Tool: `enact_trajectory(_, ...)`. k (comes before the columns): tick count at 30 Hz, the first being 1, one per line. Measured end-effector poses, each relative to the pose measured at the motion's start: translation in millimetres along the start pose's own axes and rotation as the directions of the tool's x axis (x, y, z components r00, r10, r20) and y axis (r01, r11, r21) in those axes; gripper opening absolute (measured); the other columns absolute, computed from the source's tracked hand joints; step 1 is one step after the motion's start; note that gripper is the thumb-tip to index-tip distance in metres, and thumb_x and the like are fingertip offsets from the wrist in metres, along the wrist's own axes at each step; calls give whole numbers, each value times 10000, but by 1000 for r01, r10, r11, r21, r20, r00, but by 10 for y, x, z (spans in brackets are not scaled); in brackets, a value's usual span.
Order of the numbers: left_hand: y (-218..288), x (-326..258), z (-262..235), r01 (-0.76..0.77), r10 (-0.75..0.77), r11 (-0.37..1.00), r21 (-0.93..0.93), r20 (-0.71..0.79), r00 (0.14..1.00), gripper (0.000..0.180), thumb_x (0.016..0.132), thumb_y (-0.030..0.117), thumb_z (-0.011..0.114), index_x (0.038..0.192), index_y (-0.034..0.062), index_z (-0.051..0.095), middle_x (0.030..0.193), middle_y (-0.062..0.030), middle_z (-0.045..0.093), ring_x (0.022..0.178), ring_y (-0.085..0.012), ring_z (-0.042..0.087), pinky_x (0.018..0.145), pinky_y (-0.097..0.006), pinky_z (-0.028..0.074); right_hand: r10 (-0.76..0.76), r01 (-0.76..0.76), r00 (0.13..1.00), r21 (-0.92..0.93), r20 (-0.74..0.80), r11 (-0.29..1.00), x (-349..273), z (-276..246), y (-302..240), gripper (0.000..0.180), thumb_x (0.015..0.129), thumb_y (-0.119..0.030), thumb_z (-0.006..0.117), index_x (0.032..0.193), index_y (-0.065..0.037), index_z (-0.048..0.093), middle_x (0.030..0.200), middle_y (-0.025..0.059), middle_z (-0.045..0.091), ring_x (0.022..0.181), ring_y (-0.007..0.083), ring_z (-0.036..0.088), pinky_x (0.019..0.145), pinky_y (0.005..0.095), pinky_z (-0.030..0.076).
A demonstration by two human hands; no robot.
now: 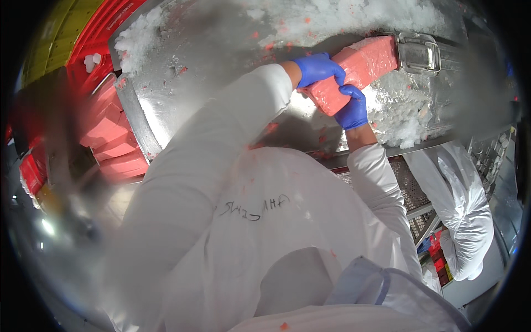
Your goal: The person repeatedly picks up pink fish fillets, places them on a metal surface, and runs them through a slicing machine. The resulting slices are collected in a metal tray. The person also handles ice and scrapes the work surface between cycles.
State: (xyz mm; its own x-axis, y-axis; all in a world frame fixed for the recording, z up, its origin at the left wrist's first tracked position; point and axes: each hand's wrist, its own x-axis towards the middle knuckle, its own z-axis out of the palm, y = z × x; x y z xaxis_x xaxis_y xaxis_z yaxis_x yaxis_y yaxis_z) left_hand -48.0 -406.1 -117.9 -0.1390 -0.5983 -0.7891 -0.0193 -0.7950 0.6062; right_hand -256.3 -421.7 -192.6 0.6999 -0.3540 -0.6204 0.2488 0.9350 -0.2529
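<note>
A long pink block [368, 58] with a shiny, wrap-like surface lies slantwise over a metal worktop [204, 72]. My left hand [318, 69], in a blue glove, curls over the block's upper side near its close end. From below, my right hand [353, 108], also blue-gloved, grips the same end with bent fingers and thumb. The block's far right end meets a metal piece with a wire loop handle [418, 52]; whether the two are joined I cannot tell.
Crushed ice [354, 16] and red scraps lie on the worktop. At left are stacked pink blocks [113, 133], a red crate [102, 33] and a yellow crate [52, 41]. Another person's white-clad arm [464, 205] is at right, near perforated metal shelving [409, 182].
</note>
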Motion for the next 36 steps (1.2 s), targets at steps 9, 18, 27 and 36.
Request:
enact_trajectory(9, -798, -566, -493, 39, -36, 998, -39, 80, 996, 519, 721, 312, 727, 1173, 76, 632, 850, -86, 604, 559, -184, 547, 443, -347, 398, 285, -301, 949, 119, 138, 946, -265, 857, 917, 662, 863, -156, 573, 1488, 39, 472, 1433, 195, 598, 1260, 335, 623, 1106, 437, 492)
enact_trajectory(18, -2721, -1849, -1492, -160, 193, 966, 203, -157, 969, 774, 720, 250, 787, 1430, 21, 580, 1210, -146, 700, 1088, -243, 661, 932, -372, 535, 338, 71, 928, -965, 157, 253, -203, 921, 1585, 491, 939, -260, 760, 1323, 21, 640, 1247, 134, 700, 1172, 226, 658, 1020, 357, 518)
enact_trajectory(27, -3126, -2284, -1262, 127, 641, 583, 802, -551, 535, 883, 631, 347, 920, 1371, 45, 544, 1266, -179, 631, 1180, -405, 600, 1064, -521, 430, -724, 336, 685, -916, 78, 220, 343, -204, -430, 655, 1008, -294, 747, 1509, 2, 447, 1300, 90, 575, 1144, 195, 583, 1008, 348, 490)
enact_trajectory(36, -3406, -2487, -1210, 354, 509, 638, 684, -720, 471, 952, 625, 475, 940, 1396, 104, 523, 1238, -163, 635, 1183, -385, 602, 1083, -530, 401, -119, 273, 961, -935, 251, 228, -45, 273, 399, 641, 1072, -359, 623, 1556, -2, 400, 1597, 128, 437, 1478, 242, 427, 1220, 409, 376)
